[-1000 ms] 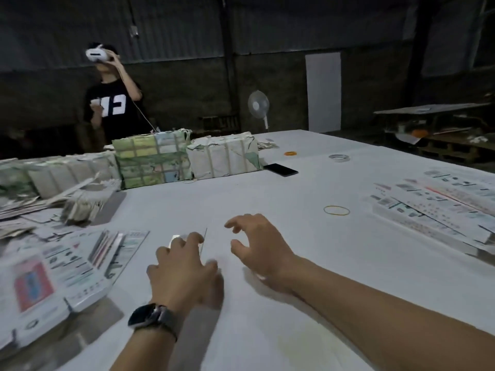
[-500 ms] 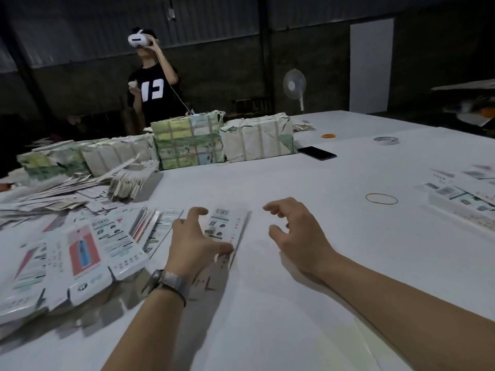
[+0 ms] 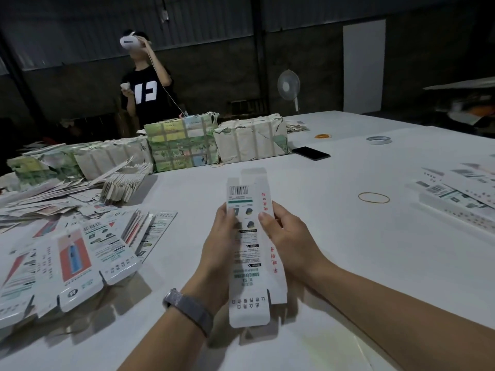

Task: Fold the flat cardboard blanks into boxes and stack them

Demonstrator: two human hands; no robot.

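Observation:
A long white printed cardboard blank (image 3: 247, 253) is held lengthwise above the white table (image 3: 348, 263), its barcode end pointing away from me. My left hand (image 3: 221, 247) grips its left edge, thumb on the printed face. My right hand (image 3: 288, 239) grips the right edge, thumb pressed on top. A spread pile of flat blanks (image 3: 72, 253) lies to the left. Folded white boxes (image 3: 455, 194) are stacked at the right edge.
Paper-wrapped bundles (image 3: 184, 143) line the far side, with loose blanks (image 3: 123, 180) leaning beside them. A rubber band (image 3: 373, 197), a black phone (image 3: 310, 153), a tape roll (image 3: 379, 140) lie on the table. A person (image 3: 143, 84) with a headset stands behind.
My left hand has lifted one blank off the table toward me, and my right hand, open before, has closed on its right edge. The view has shifted left.

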